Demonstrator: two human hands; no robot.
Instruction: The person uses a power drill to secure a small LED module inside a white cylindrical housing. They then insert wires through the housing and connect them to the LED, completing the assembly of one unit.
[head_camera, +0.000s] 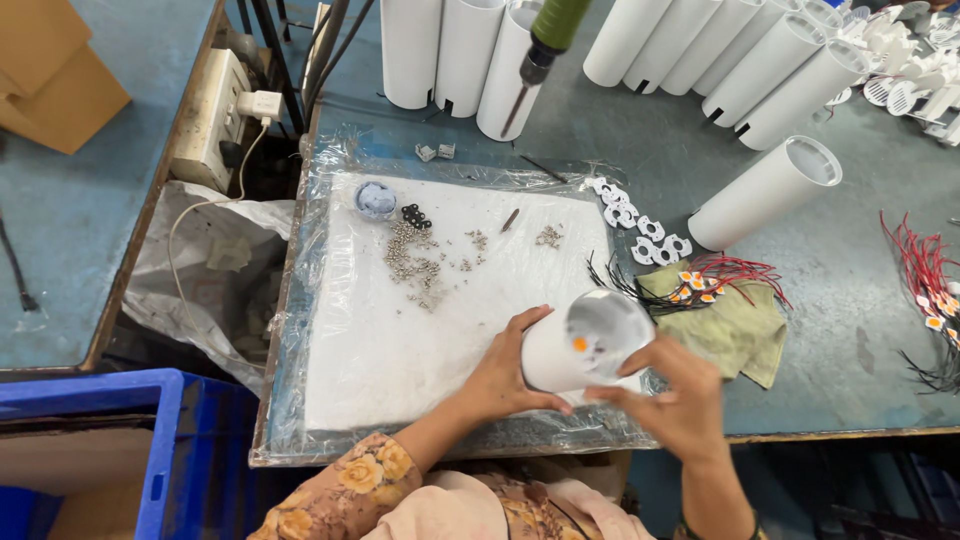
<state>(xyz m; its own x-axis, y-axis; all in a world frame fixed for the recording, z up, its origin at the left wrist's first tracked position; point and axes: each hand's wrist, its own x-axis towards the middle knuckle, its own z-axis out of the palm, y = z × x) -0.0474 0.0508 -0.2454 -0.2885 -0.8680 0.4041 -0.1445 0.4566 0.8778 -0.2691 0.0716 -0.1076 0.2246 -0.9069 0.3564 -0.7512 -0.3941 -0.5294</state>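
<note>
The tube (585, 345), judged light, stiff, smooth and hollow, was clasped round its wall by left hand (505, 375) and right hand (680, 400), both grips closed on it

Single head-worn view, steeply downward, close over the white work pad (400, 340).

Both hands, L (505, 375) & R (680, 400), hold white tube (585, 345) over foam pad (400, 340).

Two plain brown cardboard boxes (55, 70) lie on the blue floor (90, 230), well beyond the bench's (850, 320) left edge.
</note>
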